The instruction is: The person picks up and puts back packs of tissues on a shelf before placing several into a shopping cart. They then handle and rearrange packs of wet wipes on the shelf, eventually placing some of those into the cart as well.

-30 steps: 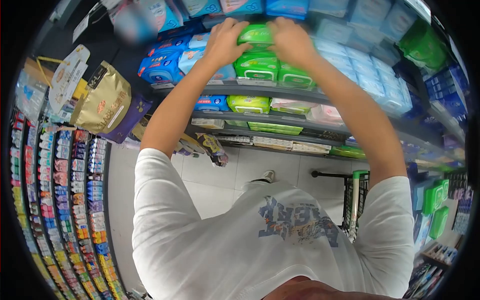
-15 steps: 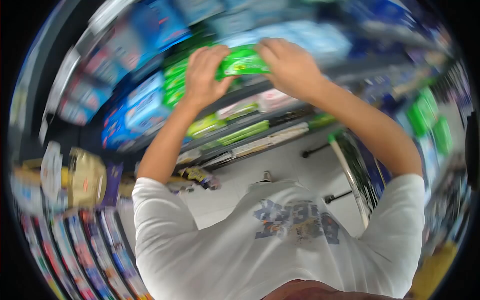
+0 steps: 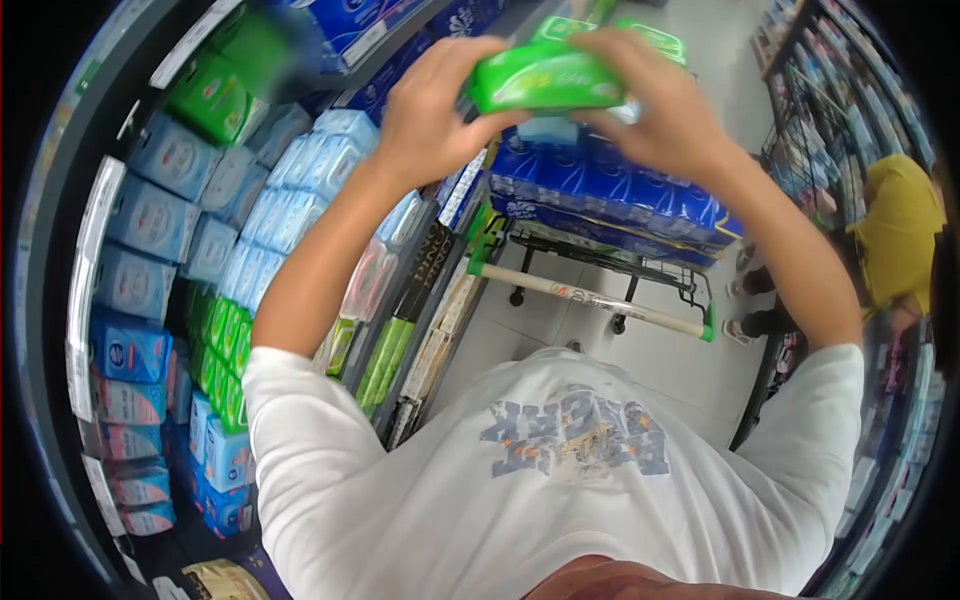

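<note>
Between my two hands I hold a green pack of wipes (image 3: 548, 82), slightly blurred and raised at the top of the view. My left hand (image 3: 430, 105) grips its left end, thumb underneath. At the other end my right hand (image 3: 655, 95) is closed around it, smeared by motion. Beneath the pack is a shopping cart (image 3: 590, 297) loaded with large blue packs (image 3: 610, 185). Further green packs (image 3: 652, 40) lie behind my hands, on top of the load. A light blue item shows just below the held pack, partly hidden.
Left of me a shelf (image 3: 98, 290) carries light blue packs (image 3: 160, 220) and a stack of green packs (image 3: 226, 350). Cartons line the low shelf beside the cart. To the right, a person in yellow (image 3: 895, 230) stands near another rack and a black wire cart (image 3: 800, 150).
My view has turned right, from the shelf to the cart. Both hands have carried the green pack away from the shelf and over the cart's load.
</note>
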Tool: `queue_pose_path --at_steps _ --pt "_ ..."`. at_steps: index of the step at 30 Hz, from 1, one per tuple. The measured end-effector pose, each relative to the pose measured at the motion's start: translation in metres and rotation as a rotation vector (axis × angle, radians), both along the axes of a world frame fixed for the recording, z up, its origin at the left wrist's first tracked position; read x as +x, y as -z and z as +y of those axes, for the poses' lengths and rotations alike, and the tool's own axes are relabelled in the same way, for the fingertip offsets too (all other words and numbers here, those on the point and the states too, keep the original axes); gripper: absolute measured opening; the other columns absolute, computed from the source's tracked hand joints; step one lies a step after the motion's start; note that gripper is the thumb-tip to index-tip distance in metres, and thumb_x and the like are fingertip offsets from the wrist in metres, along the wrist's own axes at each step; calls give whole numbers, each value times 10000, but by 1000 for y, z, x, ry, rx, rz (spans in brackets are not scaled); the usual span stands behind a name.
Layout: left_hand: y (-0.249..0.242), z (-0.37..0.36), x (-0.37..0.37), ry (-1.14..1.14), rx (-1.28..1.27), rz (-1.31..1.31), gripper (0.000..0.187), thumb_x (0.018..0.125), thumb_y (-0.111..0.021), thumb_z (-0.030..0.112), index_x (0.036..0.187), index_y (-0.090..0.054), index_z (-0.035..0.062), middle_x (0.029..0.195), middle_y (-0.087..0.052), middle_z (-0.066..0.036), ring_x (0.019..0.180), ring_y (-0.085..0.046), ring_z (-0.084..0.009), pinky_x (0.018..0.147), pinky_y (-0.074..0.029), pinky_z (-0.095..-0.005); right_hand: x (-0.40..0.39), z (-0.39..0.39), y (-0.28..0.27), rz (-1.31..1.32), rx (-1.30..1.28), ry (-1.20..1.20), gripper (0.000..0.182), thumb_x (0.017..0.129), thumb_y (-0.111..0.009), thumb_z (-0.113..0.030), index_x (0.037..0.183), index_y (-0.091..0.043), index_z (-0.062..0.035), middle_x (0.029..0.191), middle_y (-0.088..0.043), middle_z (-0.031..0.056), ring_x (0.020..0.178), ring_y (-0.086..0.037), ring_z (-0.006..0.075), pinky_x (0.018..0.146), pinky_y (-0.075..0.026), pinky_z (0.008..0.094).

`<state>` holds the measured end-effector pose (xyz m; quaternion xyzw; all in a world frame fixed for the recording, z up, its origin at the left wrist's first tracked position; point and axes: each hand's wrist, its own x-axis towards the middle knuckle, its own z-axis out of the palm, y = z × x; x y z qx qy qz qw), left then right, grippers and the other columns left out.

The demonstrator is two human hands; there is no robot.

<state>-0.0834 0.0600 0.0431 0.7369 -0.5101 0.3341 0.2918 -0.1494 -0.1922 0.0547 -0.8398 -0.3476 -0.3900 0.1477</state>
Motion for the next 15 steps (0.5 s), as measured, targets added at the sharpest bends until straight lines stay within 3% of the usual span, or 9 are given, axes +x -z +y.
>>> queue_pose_path --at_steps 2,4,5,7,8,9,10,12,15 --pt "-1 -43 15 73 -1 126 589 774 -843 237 1281 -590 75 1147 -656 -97 1037 -647 -234 899 -510 -346 -10 -38 1 27 37 62 588 795 -793 -263 1284 -558 -35 1094 -639 144 954 -671 318 785 -552 411" --pt "3 -86 31 112 25 200 616 804 -826 295 1313 -577 54 1139 -658 -90 1005 -652 -197 854 -524 -331 -11 -73 8 276 258 128 611 795 -824 -207 1332 -551 -99 1150 -668 102 1033 -656 218 893 -513 345" --pt "6 -105 41 129 29 199 616 804 -826 295 1313 -577 54 1139 -658 -90 1005 -652 -197 854 -524 -331 -11 -86 12 418 382 162 597 821 -811 -243 1336 -556 -81 1119 -680 103 1012 -653 178 866 -514 322" --pt "9 -138 55 65 139 541 637 836 -798 315 1340 -550 15 1128 -656 -119 968 -655 -184 788 -539 -338 3 -113 30 464 495 208 609 822 -801 -301 1317 -563 -40 1075 -680 135 943 -671 215 801 -532 342" --pt "10 -150 58 72 143 541 637 836 -798 315 1340 -550 15 1128 -656 -119 968 -655 -184 788 -539 -338 12 -124 41 513 604 237 638 822 -790 -359 1299 -570 2 1031 -680 166 874 -689 252 736 -551 362" --pt "10 -160 59 50 152 689 641 844 -792 307 1340 -536 -9 1111 -656 -138 958 -662 -183 768 -546 -344 18 -134 49 529 653 237 733 821 -782 -471 1297 -574 47 989 -697 185 834 -683 208 701 -538 323" --pt "9 -170 64 28 158 836 646 852 -787 298 1341 -522 -32 1094 -656 -157 948 -668 -182 749 -553 -350 20 -136 52 529 654 242 733 821 -782 -471 1297 -574 47 989 -697 185 834 -683 208 701 -538 323" --pt "25 -188 84 98 111 913 644 864 -772 291 1344 -502 -45 1095 -656 -184 947 -683 -208 765 -565 -361 24 -137 53 763 813 366 742 821 -769 -503 1265 -587 63 983 -693 192 846 -678 205 706 -534 314" --pt "26 -197 79 -32 90 979 649 862 -767 279 1348 -489 -48 1162 -647 -207 948 -690 -233 792 -562 -364 36 -142 65 768 838 407 775 818 -749 -545 1235 -596 91 972 -691 196 842 -682 210 714 -537 314"
